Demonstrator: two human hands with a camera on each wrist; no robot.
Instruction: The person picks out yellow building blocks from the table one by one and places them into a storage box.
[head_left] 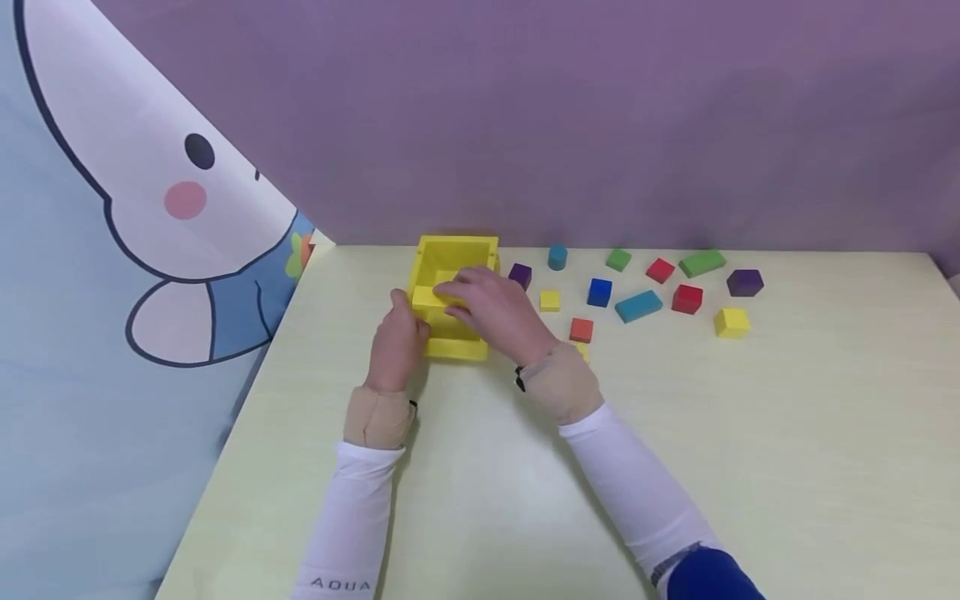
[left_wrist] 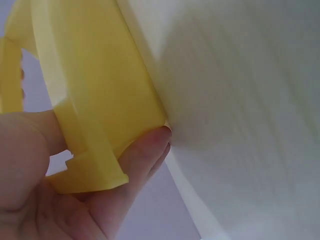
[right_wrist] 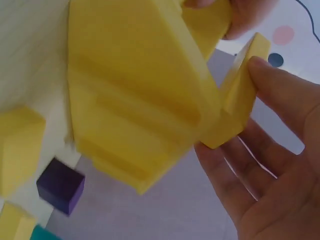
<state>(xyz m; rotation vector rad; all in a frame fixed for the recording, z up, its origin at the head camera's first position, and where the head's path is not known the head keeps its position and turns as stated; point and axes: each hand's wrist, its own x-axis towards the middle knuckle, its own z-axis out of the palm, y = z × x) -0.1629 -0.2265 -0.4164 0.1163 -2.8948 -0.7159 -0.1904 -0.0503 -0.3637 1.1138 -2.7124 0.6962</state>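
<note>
A yellow open-topped box (head_left: 459, 348) stands on the table close to the purple backdrop. My left hand (head_left: 396, 346) grips its left wall; in the left wrist view, thumb and fingers lie on opposite sides of the yellow wall (left_wrist: 107, 75). Over the box opening, my right hand (head_left: 498, 310) pinches a yellow block (head_left: 429, 299). Seen from the right wrist, the thumb presses one face of that block (right_wrist: 239, 97) and the fingers support the other, right at the box's rim. The right hand covers part of the box's right side in the head view.
Loose blocks lie to the right of the box: a purple one (head_left: 521, 275), a blue cylinder (head_left: 557, 257), a yellow cube (head_left: 550, 301), an orange one (head_left: 581, 330) and several more farther right, such as a teal bar (head_left: 638, 306). The backdrop (head_left: 600, 167) rises behind them.
</note>
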